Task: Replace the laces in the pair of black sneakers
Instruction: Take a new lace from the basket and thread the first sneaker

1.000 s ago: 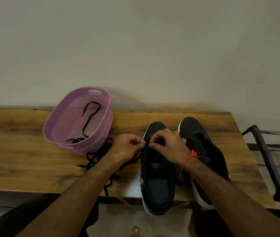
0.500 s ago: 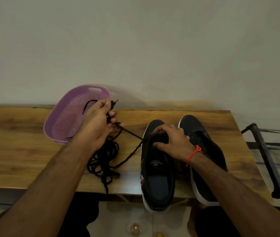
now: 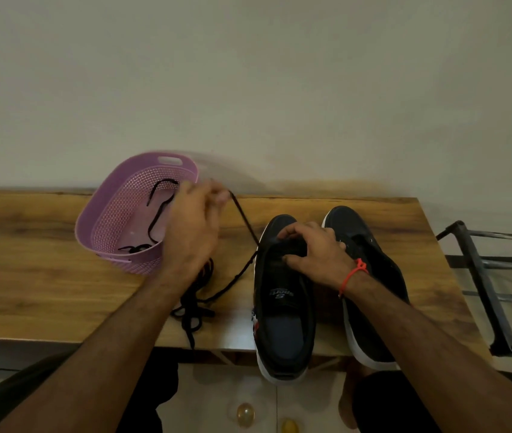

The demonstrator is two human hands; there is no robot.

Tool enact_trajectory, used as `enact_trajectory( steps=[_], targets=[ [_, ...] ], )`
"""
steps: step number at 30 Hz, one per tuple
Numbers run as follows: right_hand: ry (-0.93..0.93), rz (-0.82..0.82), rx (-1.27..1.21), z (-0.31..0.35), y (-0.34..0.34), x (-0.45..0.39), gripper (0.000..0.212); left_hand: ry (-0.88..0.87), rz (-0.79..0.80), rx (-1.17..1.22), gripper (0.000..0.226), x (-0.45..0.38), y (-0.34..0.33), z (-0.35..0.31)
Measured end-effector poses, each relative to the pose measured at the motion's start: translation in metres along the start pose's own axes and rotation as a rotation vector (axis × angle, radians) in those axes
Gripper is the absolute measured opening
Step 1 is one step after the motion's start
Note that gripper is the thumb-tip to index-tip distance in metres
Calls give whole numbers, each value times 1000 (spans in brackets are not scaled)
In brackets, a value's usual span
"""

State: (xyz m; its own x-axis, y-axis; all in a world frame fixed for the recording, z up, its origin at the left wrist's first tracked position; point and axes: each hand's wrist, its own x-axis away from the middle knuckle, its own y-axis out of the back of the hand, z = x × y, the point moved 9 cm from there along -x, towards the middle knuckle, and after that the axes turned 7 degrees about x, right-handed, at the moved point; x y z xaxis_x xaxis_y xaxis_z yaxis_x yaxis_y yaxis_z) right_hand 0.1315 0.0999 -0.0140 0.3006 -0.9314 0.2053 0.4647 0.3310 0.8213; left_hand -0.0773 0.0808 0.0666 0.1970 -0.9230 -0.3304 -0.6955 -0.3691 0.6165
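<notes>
Sneakers, black, pair, side by side on the right half of the wooden table (image 3: pixel 45 276), toes pointing toward the wall, heels overhanging the near edge. Left sneaker (image 3: pixel 283 307): white sole rim, dark insole visible, a printed logo on the tongue. Right sneaker (image 3: pixel 370 276): just beside the left one, partly covered by the right forearm.

Right hand (image 3: pixel 314 248): resting on the front of the left sneaker, fingers curled over the tongue and eyelet area, gripping the upper. Red thread bracelet (image 3: pixel 353 273) on that wrist.

Left hand (image 3: pixel 192 226): raised above the table between basket and sneakers, motion-blurred; fingertips pinch a black lace (image 3: pixel 245 220). Lace runs taut from the fingertips down to the left side of the left sneaker near the toe, then slack back across the table to a loose black lace pile (image 3: pixel 195 304) beneath the left forearm. Pile reaches the near table edge.

Purple perforated plastic basket (image 3: pixel 98 220): at the back left of the table, tilted, partly hidden by the left hand. Inside it lies another black lace (image 3: pixel 158 210), loosely curled.

Right of the table: dark metal rack (image 3: pixel 483 276), standing apart from it. Plain pale wall behind.
</notes>
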Motion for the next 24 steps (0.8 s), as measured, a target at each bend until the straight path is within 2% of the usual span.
enact_trajectory(
  steps=[1, 2, 3, 5, 7, 8, 9, 11, 12, 13, 15, 16, 17, 18, 20, 21, 22, 24],
  targets=[
    [-1, 1, 7, 0, 0, 0, 39, 41, -175, 187, 17, -5, 22, 3],
    [0, 2, 12, 1, -1, 0, 39, 111, -256, 391, 17, -8, 33, 9],
    [1, 2, 13, 1, -1, 0, 39, 192, -270, 590, 20, -9, 32, 17],
    [2, 2, 4, 1, -1, 0, 38, 378, -178, 901, 24, -6, 12, 26],
    [2, 6, 0, 1, -2, 0, 37, 589, 18, 1037, 27, 6, -18, 27],
    [3, 6, 3, 1, -3, -1, 36, 650, 130, 942, 30, 14, -31, 26],
    [4, 6, 7, 1, -4, -1, 36, 628, 262, 717, 33, 20, -41, 25],
    [9, 4, 14, 0, -4, -1, 35, 348, 533, 115, 36, 29, -57, 17],
    [11, 3, 16, 1, -4, -1, 35, 208, 633, -112, 35, 34, -66, 14],
    [9, 1, 16, 0, -4, -1, 36, 146, 717, -240, 31, 41, -74, 17],
    [2, 3, 15, -1, -4, -2, 36, 166, 817, -288, 19, 49, -83, 30],
    [2, 4, 15, -1, -4, -2, 36, 172, 807, -249, 13, 47, -82, 32],
    [4, 4, 17, -1, -4, -1, 36, 159, 722, -171, 10, 40, -77, 27],
    [6, 5, 19, -1, -4, -2, 36, 130, 542, -67, 12, 28, -64, 19],
    [8, 8, 29, 0, -4, -2, 35, 46, -12, 174, 17, 5, -5, 3],
    [10, 10, 32, 0, -4, -2, 35, 6, -186, 272, 19, 2, 16, -2],
    [10, 10, 31, 0, -4, -2, 35, -4, -237, 347, 20, 2, 24, -6],
    [8, 8, 10, 0, -4, -2, 33, 31, -97, 351, 17, 5, 10, -10]
  ],
)
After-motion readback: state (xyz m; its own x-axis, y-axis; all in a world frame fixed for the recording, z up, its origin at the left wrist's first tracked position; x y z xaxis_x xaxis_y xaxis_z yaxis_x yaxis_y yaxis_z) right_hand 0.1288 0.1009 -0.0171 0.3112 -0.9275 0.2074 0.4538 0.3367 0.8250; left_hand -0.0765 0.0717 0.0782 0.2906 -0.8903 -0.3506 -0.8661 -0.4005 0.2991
